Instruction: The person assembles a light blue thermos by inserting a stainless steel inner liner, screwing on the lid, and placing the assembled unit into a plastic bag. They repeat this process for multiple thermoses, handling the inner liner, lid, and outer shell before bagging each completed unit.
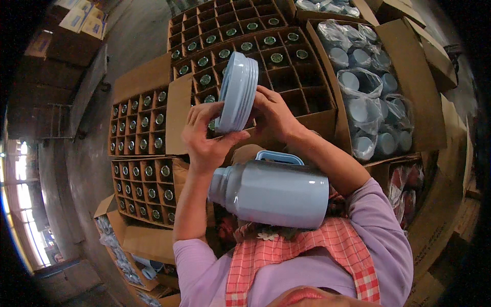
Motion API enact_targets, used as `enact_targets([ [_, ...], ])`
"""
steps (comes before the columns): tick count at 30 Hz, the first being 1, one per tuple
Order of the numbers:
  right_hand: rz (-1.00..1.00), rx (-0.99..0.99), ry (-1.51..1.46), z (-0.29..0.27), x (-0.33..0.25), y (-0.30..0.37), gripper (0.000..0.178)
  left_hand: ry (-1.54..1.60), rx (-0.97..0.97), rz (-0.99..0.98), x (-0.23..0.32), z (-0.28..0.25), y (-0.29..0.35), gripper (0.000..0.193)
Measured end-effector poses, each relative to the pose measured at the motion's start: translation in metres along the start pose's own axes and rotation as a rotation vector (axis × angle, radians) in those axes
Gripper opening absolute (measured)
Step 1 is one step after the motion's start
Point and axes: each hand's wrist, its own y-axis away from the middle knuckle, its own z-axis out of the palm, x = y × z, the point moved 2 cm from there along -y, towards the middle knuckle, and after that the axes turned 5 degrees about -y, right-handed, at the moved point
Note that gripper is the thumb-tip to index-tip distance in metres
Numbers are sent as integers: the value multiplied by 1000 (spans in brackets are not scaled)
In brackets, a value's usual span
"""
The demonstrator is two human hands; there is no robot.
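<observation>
Both hands raised at frame centre around a pale blue round plastic cap with a stepped rim (pixel 238 92), seen edge-on and tilted. Left hand (pixel 204 135) beneath and left of it, fingers (pixel 202 113) curled up over the lower edge, thumb pressed against the near face, so closed on the cap. Right hand (pixel 276 115) on the right rim, fingertips pinching the edge from behind, also closed on the cap.

Just below, wedged against the chest and a pink-checked apron (pixel 307 250), a pale blue plastic vacuum flask body with a blue handle (pixel 273 192), lying sideways, narrow open neck pointing to frame left, right beside the left wrist. Touched by neither hand; apparently pinned between torso and right forearm.

Across the upper half, brown cardboard cartons with grid dividers (pixel 245 51) holding green-topped glass liners; at upper right, an open carton of pale blue parts in clear plastic bags (pixel 368 92).

Judged from this: best done by keeping the cap square between both hands, turning it by the rim for a check of thread and edge, gripping lightly to avoid flexing. Worth keeping the elbow firmly in, since the flask looks free to slide neck-first. Bringing the cap low and level to the neck should prevent cross-threading.
</observation>
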Motion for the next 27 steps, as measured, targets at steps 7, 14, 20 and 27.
enact_targets([
  [7,-363,164,742,5,-17,9,74,675,19,-654,-11,5,9,53],
  [14,254,137,-210,-1,-1,4,68,554,9,-473,-3,8,8,52],
  [20,-406,121,757,8,-26,12,69,800,39,-742,-17,8,10,51],
  [27,-485,44,839,10,-26,14,71,928,51,-765,-18,7,1,45],
])
